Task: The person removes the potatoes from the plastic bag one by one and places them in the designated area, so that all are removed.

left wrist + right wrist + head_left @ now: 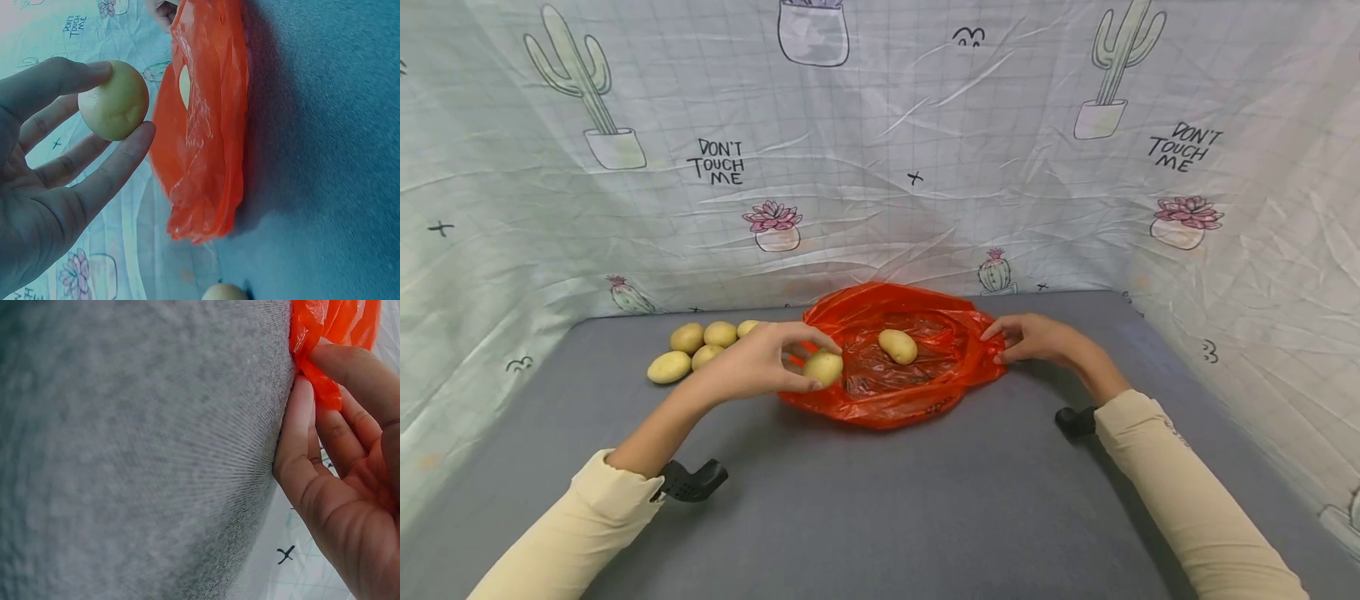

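Observation:
Between thumb and fingers, my left hand (767, 357) pinches a potato (823, 367) at the left rim of a red plastic bag (880, 414). The left wrist view shows the held potato (114, 101) raised clear of the bag (212, 144). Inside the spread-open bag lies another potato (898, 347). At the bag's right edge, my right hand (1037, 337) pinches the plastic. In the right wrist view, a fold of the red bag (325, 384) sits between the thumb and fingers of that hand (340, 469).
Several loose potatoes (669, 367) lie on the grey tabletop (880, 517) to the left of the bag, partly behind my left hand. A white cloth (880, 167) printed with cacti hangs behind and at the sides. Dark wrist-worn devices (694, 481) sit under both forearms.

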The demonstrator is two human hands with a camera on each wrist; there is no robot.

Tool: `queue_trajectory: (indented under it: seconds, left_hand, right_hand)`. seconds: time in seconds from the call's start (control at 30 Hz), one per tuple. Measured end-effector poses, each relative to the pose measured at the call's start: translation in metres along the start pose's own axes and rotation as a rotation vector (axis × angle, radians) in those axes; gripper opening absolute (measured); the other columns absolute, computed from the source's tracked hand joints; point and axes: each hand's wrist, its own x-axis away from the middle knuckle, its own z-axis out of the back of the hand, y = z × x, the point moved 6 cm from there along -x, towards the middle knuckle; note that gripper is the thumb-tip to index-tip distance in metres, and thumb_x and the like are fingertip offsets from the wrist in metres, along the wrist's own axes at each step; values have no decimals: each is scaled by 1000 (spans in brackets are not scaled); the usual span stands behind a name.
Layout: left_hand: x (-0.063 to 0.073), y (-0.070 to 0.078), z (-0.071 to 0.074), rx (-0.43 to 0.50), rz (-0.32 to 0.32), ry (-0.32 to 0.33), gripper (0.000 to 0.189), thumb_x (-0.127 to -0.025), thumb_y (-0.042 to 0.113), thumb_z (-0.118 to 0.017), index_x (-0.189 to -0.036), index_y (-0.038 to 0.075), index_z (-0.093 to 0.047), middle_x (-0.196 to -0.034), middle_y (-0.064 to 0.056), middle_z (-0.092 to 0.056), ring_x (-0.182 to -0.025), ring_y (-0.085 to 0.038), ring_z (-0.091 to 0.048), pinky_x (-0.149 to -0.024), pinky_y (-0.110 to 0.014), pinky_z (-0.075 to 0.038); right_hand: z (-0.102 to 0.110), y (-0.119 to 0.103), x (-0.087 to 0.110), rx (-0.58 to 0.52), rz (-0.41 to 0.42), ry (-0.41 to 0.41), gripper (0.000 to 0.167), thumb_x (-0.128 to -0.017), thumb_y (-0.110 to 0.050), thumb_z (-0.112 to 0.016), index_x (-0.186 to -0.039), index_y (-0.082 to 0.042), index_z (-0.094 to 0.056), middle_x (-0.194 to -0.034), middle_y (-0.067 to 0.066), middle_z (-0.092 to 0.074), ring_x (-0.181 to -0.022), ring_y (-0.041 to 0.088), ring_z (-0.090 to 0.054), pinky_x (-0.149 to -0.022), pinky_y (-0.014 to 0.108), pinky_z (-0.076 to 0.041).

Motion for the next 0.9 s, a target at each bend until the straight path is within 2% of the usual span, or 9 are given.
queue_trajectory:
  seconds: [0.2,0.43,0.57,0.77,0.9]
  left_hand:
    - [10,-3,2,11,11,7,41,-84,9,-82,-123,16,-71,-124,0,-68,-114,-24,-64,-95,-49,-55]
    - [16,-5,6,-42,10,36,41,-82,9,-84,-120,19,-73,-121,2,-70,-109,-21,-65,-92,-44,-57]
    - [18,-5,9,-45,6,53,41,-81,7,-84,-119,17,-74,-120,0,-70,-106,-22,-65,-91,-46,-57]
    - [21,-7,13,-24,33,60,41,-81,3,-81,-120,16,-73,-122,-3,-66,-110,-25,-63,-93,-48,-56]
    - [25,-11,16,6,53,56,42,-82,0,-80,-122,14,-73,-125,-7,-62,-115,-27,-62,-92,-42,-57]
  right_hand:
    - [-1,1,0,0,-9,-2,39,-90,-7,-77,-126,-1,-65,-106,11,-65,-92,21,-56,-79,31,-49]
    - [-3,0,-1,8,-13,-5,39,-90,-7,-78,-126,-1,-65,-103,10,-64,-91,20,-55,-78,31,-48]
    - [-1,-1,0,13,-1,-2,39,-90,-9,-78,-126,-1,-65,-104,11,-62,-91,22,-53,-78,31,-47]
    - [2,-3,2,20,7,2,41,-90,-10,-78,-127,0,-64,-109,14,-61,-93,24,-51,-79,33,-46]
    - [2,-3,2,30,4,3,41,-90,-11,-78,-128,-1,-65,-110,13,-61,-94,23,-51,-80,33,-46]
